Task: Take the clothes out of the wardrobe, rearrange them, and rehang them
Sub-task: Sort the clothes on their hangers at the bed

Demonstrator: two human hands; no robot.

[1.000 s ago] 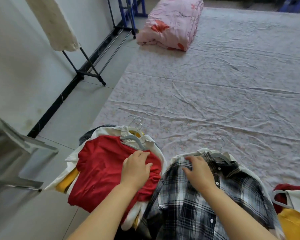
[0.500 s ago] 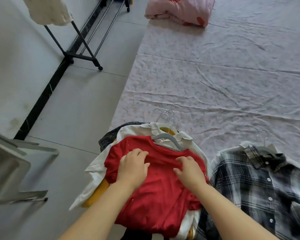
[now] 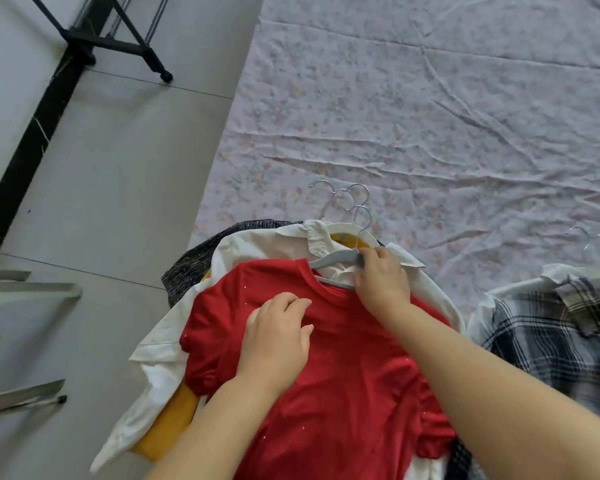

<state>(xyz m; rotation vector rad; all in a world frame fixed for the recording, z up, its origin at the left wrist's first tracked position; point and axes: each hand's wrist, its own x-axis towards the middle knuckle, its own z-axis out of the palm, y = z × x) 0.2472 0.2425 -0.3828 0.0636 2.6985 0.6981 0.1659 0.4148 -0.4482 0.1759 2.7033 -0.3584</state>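
Right hand [image 3: 381, 280]: fingers curled over the grey hanger [image 3: 333, 262], gripping it just below its hook, at the neckline of the red T-shirt [image 3: 347, 393].
Left hand [image 3: 278, 337]: lies palm down on the T-shirt's chest, fingers loosely bent and pressing the cloth; no fabric visibly gathered in it.
Red T-shirt: plain bright red with short sleeves and a round neck, speckled with tiny pale dots; spread front-up on top of the pile, the hanger's bars showing through the neck opening.
Pile: sits at the near left edge of the sheet [image 3: 430, 116], partly overhanging the floor [image 3: 118, 174].
White shirt [image 3: 257, 249]: directly under the red one, its collar and a crumpled sleeve sticking out on the left and right.
Yellow garment [image 3: 168, 427]: peeks out under the white sleeve at lower left and again inside the white collar.
Dark knitted garment [image 3: 201, 259]: lowest visible layer, at the pile's far left.
Hooks [image 3: 343, 199]: several silver wire hooks fan out beyond the collars onto the sheet.
Plaid shirt [image 3: 551, 337]: black-and-white check on its own hanger, lying apart to the right.
Sheet: pale, small floral print, heavily creased.
Black rack [image 3: 118, 39]: its base stands on the floor at upper left.
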